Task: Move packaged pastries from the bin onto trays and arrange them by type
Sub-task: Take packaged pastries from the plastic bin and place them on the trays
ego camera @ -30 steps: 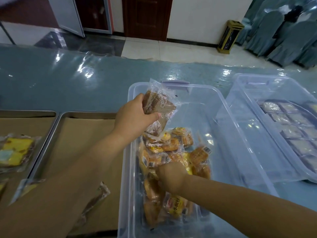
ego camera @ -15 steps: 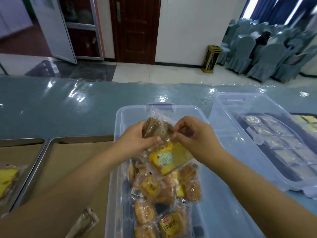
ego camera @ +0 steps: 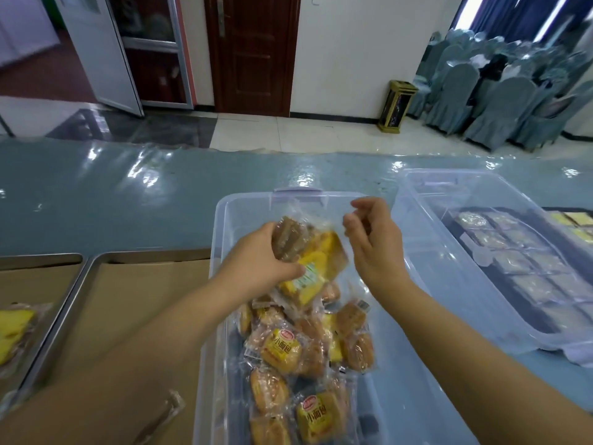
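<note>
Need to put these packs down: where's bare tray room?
The brown-papered metal tray beside the clear plastic bin is mostly bare; one wrapped pack lies at its near edge. The leftmost tray is free beyond its yellow cake pack. Crowded: the bin's near half.

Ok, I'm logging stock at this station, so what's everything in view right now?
Bin: one, clear, table centre.
Pastries: many, orange-yellow, in bin.
Held packs: two, brown and yellow, above bin.
Trays: two, metal, brown-lined, left.
Cake pack: one, yellow, far-left tray.
Loose pack: one, brownish, inner tray.
Second bin: one, clear, right.
Pale packets: several, seen through second bin.
Table: one, blue-grey, underneath.
Door: one, dark brown, far wall.
Waste bin: one, black-gold, by wall.
Chairs: several, grey-blue covers, far right.
Left hand: grips held packs.
Right hand: empty, beside them.
</note>
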### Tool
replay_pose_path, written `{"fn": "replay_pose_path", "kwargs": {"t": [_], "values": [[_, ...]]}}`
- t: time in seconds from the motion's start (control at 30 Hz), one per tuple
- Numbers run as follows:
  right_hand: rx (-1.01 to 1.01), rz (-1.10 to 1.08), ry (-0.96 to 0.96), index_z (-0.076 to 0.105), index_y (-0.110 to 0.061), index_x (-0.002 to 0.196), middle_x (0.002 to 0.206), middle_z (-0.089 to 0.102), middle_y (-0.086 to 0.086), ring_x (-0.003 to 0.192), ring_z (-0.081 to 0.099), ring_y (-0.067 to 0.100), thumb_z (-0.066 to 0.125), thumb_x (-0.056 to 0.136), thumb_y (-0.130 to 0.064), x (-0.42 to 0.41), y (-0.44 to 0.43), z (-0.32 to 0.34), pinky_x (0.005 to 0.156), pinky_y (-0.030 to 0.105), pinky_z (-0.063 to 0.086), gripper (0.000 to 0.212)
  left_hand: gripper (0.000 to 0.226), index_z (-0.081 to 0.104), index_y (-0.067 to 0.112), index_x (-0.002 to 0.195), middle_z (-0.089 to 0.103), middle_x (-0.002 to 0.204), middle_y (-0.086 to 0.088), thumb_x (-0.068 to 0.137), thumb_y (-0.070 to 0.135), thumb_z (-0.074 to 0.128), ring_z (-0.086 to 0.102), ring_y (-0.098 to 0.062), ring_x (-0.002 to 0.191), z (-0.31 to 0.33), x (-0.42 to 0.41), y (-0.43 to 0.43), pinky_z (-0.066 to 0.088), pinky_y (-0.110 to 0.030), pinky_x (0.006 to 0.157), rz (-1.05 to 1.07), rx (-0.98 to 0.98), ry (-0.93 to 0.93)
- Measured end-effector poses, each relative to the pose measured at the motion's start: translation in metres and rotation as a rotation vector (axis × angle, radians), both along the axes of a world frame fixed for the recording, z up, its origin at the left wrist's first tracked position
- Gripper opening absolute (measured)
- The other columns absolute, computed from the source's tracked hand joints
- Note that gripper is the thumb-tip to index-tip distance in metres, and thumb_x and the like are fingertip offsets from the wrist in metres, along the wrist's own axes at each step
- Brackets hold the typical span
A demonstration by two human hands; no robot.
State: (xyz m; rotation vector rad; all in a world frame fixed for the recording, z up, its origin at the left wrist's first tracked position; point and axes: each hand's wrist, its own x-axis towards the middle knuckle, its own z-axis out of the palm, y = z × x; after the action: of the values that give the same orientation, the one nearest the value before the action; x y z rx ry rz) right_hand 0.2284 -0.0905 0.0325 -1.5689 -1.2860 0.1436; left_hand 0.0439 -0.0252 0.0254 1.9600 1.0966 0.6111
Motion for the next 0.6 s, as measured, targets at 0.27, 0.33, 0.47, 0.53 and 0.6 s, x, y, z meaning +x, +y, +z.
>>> {"fn": "replay_pose_path", "kwargs": {"t": [0.27, 0.33, 0.47, 0.53, 0.6], "values": [[-1.089, 0.241, -0.945, 0.053, -0.019, 0.128, 0.12, 0.056, 0.008, 0.107, 0.055, 0.028, 0.051, 0.089, -0.015, 0.022, -0.001, -0.1, 0.088, 0.036, 0.047, 0.039, 0.045, 0.038, 0.032, 0.094, 0.047, 0.073, 0.018, 0.069, 0.047, 0.072, 0.048, -0.002, 0.062, -0.012, -0.013, 0.022, 0.035, -0.022, 0.047, 0.135, 0.274, 0.24], [-1.176, 0.279, -1.022, 0.047, -0.017, 0.133, 0.123, 0.055, 0.009, 0.109, 0.055, 0.028, 0.046, 0.09, -0.013, 0.023, -0.007, -0.114, 0.091, 0.038, 0.044, 0.043, 0.045, 0.037, 0.034, 0.094, 0.043, 0.072, 0.021, 0.069, 0.048, 0.071, 0.042, 0.002, 0.059, -0.014, -0.012, 0.022, 0.03, -0.019, 0.046, 0.109, 0.293, 0.244], [-1.36, 0.332, -1.116, 0.06, -0.01, 0.11, 0.11, 0.063, 0.007, 0.1, 0.06, 0.026, 0.048, 0.092, -0.012, 0.021, -0.008, -0.119, 0.073, 0.034, 0.043, 0.022, 0.049, 0.041, 0.032, 0.102, 0.05, 0.082, 0.016, 0.068, 0.049, 0.072, 0.051, -0.008, 0.068, -0.018, -0.014, 0.026, 0.035, -0.02, 0.05, 0.115, 0.255, 0.217], [-1.38, 0.353, -1.119, 0.061, -0.01, 0.11, 0.112, 0.062, 0.007, 0.101, 0.06, 0.025, 0.053, 0.091, -0.012, 0.017, -0.003, -0.119, 0.077, 0.033, 0.045, 0.022, 0.048, 0.04, 0.032, 0.1, 0.051, 0.083, 0.015, 0.069, 0.049, 0.071, 0.052, -0.009, 0.068, -0.019, -0.015, 0.025, 0.036, -0.02, 0.05, 0.117, 0.279, 0.232], [-1.385, 0.336, -1.077, 0.057, -0.007, 0.117, 0.118, 0.06, 0.008, 0.107, 0.059, 0.026, 0.054, 0.09, -0.01, 0.01, 0.004, -0.121, 0.087, 0.034, 0.046, 0.027, 0.046, 0.037, 0.034, 0.098, 0.051, 0.082, 0.014, 0.07, 0.049, 0.07, 0.051, -0.01, 0.066, -0.02, -0.015, 0.024, 0.034, -0.02, 0.048, 0.114, 0.319, 0.251]]}}
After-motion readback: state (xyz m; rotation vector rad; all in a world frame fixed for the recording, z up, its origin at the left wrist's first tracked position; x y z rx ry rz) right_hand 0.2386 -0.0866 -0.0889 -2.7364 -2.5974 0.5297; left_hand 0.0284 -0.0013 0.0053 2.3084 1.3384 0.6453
